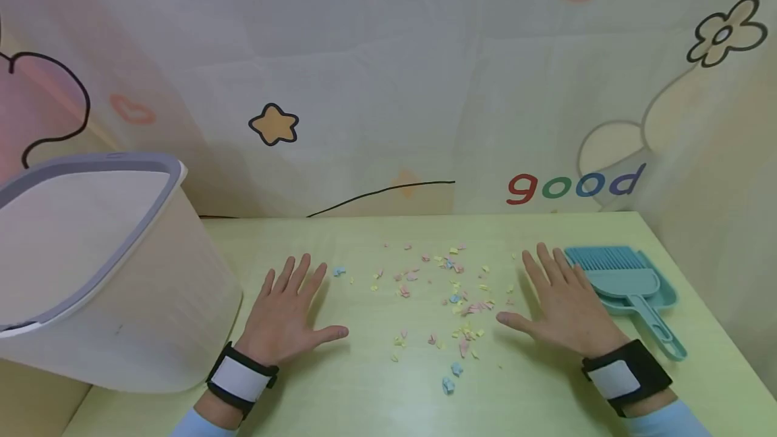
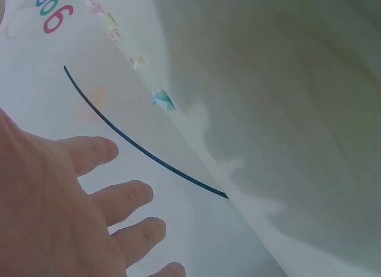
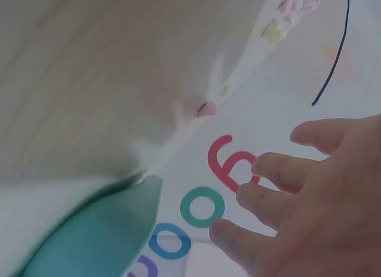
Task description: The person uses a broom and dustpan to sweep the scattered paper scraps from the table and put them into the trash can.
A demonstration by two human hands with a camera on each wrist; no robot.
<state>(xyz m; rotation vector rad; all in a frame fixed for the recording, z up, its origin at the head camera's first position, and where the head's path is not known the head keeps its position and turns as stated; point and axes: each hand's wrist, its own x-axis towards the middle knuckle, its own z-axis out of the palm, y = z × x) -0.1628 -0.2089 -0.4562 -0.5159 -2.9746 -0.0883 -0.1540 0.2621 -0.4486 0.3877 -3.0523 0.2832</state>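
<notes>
Small crumpled paper bits in pink, yellow and blue lie scattered over the middle of the table (image 1: 364, 390); one blue bit (image 1: 448, 385) is near the front. My left hand (image 1: 282, 322), fingers spread, is held palm down left of the bits, beside the white bin. On their other side my right hand (image 1: 567, 312) is spread palm down, its fingers close to the blue-green brush (image 1: 622, 282), which lies on a dustpan (image 1: 666, 294). Both hands hold nothing. The left wrist view shows my left hand (image 2: 59, 205) near a blue bit (image 2: 162, 100); the right wrist view shows my right hand (image 3: 315, 199) and blue-green plastic (image 3: 101, 229).
A large white bin (image 1: 164, 302) with a grey-purple rim stands at the left edge of the table. Behind the table hangs a printed cloth (image 1: 364, 120) with a star, a flower and the word "good".
</notes>
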